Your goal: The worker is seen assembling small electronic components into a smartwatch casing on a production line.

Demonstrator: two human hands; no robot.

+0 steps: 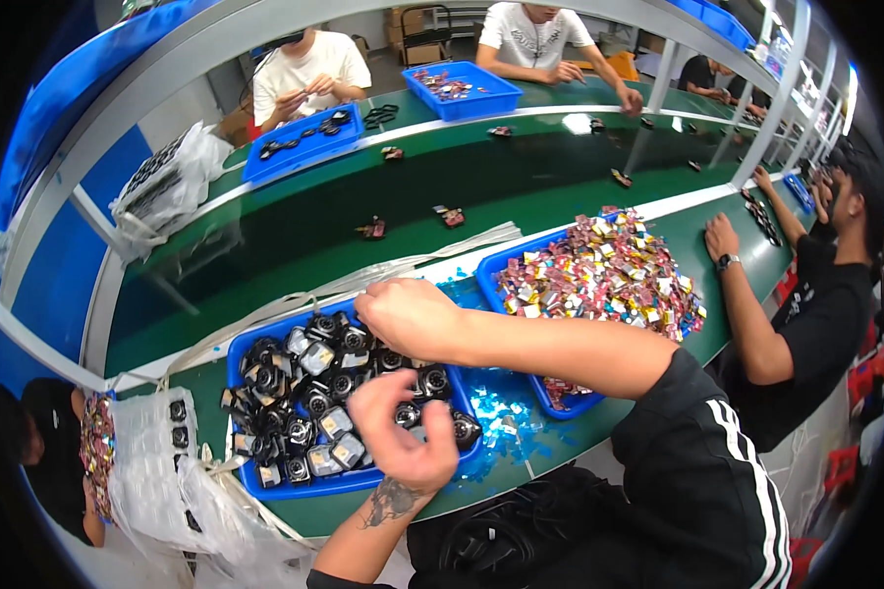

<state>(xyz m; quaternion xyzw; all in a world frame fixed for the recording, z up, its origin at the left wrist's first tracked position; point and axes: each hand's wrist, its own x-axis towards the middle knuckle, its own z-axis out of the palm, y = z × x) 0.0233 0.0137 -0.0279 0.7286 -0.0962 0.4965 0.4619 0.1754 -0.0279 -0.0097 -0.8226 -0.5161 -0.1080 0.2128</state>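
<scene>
My left hand (403, 435), with a tattooed wrist, hovers over the near right part of a blue bin (363, 481). Its thumb and fingers are curved but apart, and nothing shows between them. The bin is heaped with small black camera-like units (316, 401), some with a round lens and some showing a grey or silver face. My right hand (413, 316) crosses over the bin's far right edge, its fingers curled together and pointing left. Whatever lies inside those fingers, if anything, is hidden.
Right of the bin stands a second blue bin (491, 285) piled with small reddish circuit parts (589, 270). Blue film scraps (506, 417) litter the bench between them. Beyond runs a green conveyor (304, 231) carrying scattered boards. Plastic-wrapped trays (157, 461) sit left; co-workers sit opposite and right.
</scene>
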